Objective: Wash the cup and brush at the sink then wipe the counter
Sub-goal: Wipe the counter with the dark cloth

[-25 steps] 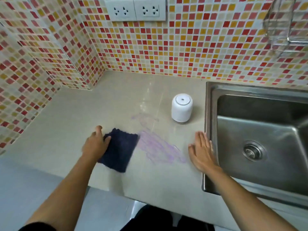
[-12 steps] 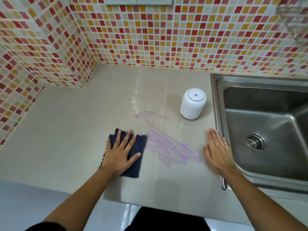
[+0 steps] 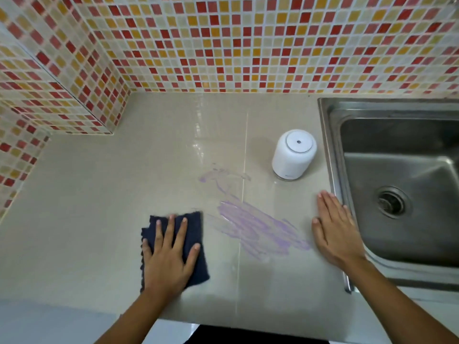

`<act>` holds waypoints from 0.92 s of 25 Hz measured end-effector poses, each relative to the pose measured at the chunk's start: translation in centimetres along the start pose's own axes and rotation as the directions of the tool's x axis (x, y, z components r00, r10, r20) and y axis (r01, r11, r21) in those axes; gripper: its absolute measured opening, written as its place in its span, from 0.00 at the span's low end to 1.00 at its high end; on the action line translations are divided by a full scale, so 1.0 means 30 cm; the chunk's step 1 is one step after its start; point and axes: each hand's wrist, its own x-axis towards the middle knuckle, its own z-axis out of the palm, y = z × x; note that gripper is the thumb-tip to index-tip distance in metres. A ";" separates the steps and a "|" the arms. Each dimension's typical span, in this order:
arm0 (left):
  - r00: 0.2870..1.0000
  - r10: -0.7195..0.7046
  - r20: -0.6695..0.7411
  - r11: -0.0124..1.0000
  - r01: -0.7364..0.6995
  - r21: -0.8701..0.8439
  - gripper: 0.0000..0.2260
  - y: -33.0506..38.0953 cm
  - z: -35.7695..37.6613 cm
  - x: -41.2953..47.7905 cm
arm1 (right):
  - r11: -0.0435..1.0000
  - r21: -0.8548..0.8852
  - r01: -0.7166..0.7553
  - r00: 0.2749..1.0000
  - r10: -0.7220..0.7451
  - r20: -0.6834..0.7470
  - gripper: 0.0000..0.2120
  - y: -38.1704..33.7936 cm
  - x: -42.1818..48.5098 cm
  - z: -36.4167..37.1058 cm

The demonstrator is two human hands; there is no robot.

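Note:
A dark blue cloth [image 3: 196, 227] lies flat on the beige counter [image 3: 99, 207]. My left hand [image 3: 169, 256] presses on it with fingers spread and straight. Just right of the cloth a purple smear [image 3: 255, 229] streaks the counter. My right hand [image 3: 335, 229] rests flat on the counter beyond the smear, beside the rim of the steel sink [image 3: 330, 150]. A white cup-like cylinder [image 3: 293, 155] stands upside down behind the smear, near the sink's left rim. No brush is in view.
Mosaic tile walls [image 3: 223, 45] close the counter at the back and left, with a tiled corner jutting out at the left. The sink basin with its drain [image 3: 391, 203] holds nothing. The counter's front edge runs just below my wrists.
My left hand went from the cloth's left edge onto its top, fingers spread. The view tilted down and the sockets left the frame. My right hand stayed flat.

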 end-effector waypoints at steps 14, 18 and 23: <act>0.987 -0.154 -0.040 0.983 0.149 -0.107 0.31 0.037 -0.033 0.161 | 1.000 -0.024 -0.007 1.000 0.007 0.009 0.32 -0.005 -0.003 0.003; 0.976 -0.199 -0.089 0.971 0.185 -0.152 0.25 0.149 -0.093 0.481 | 0.999 -0.032 -0.010 1.000 0.010 -0.001 0.31 -0.008 0.000 0.001; 0.954 0.298 0.004 0.954 -0.298 -0.021 0.23 0.284 -0.117 0.621 | 1.000 -0.029 -0.006 1.000 0.006 -0.007 0.30 -0.003 -0.002 0.003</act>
